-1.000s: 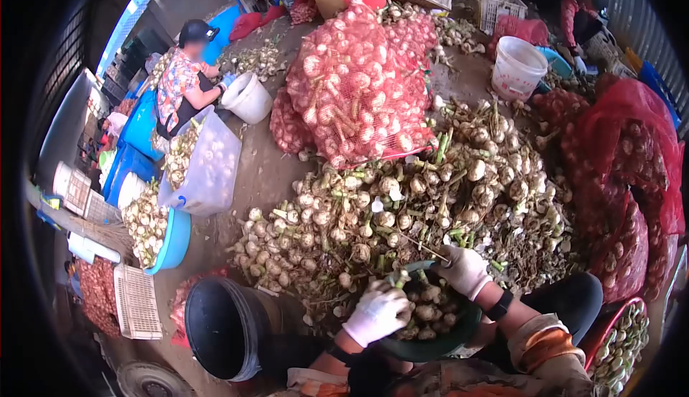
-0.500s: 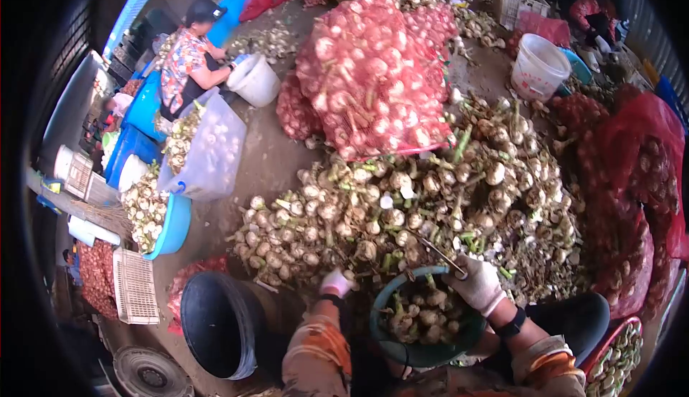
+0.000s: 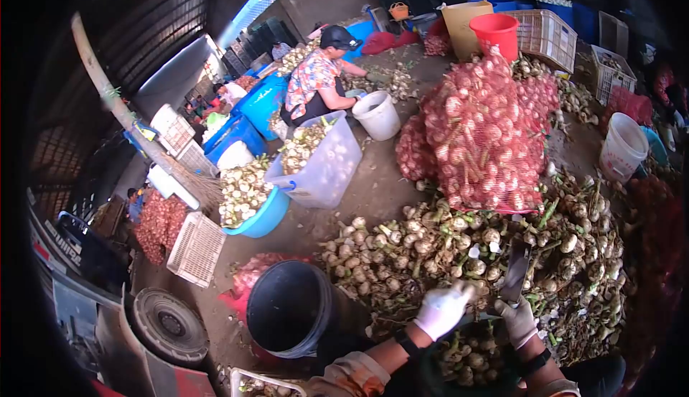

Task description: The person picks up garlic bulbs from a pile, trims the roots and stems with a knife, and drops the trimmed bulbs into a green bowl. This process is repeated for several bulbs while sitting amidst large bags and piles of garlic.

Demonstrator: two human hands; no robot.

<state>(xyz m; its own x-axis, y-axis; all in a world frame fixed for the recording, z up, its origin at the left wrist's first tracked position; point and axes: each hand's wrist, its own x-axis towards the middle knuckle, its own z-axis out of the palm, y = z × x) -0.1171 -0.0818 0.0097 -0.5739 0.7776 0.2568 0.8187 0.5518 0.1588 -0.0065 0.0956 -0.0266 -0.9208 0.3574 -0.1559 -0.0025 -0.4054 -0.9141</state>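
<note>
Garlic bulbs (image 3: pixel 391 253), far too many to count, lie on the floor (image 3: pixel 373 189) in one wide heap just beyond your two gloved hands, and more fill the one dark basin (image 3: pixel 430 370) between your forearms. Your left hand (image 3: pixel 441 312) is blurred above the basin's left rim, its fingers drawn together toward the heap; you cannot tell from this view whether they pinch a bulb. Your right hand (image 3: pixel 517 323), by the basin's far right rim, is closed round the handle of one knife (image 3: pixel 516 271), blade pointing away from you over the heap. To the left of your left forearm stands one dark bucket (image 3: pixel 291 307), with one pale crate (image 3: pixel 244 379) of bulbs nearer you. Farther left you have one white basket (image 3: pixel 196 248), one light blue tub (image 3: pixel 267 219) heaped with bulbs and one translucent box (image 3: pixel 326 174), also holding bulbs. Beyond the heap, at least two filled red mesh sacks (image 3: pixel 481 135) press together. Past the box, one person (image 3: pixel 316 81) in a dark cap crouches at one white bucket (image 3: pixel 377 115). Behind the sacks, you see one red bucket (image 3: pixel 495 36) beside one tan bucket (image 3: pixel 463 31).
</note>
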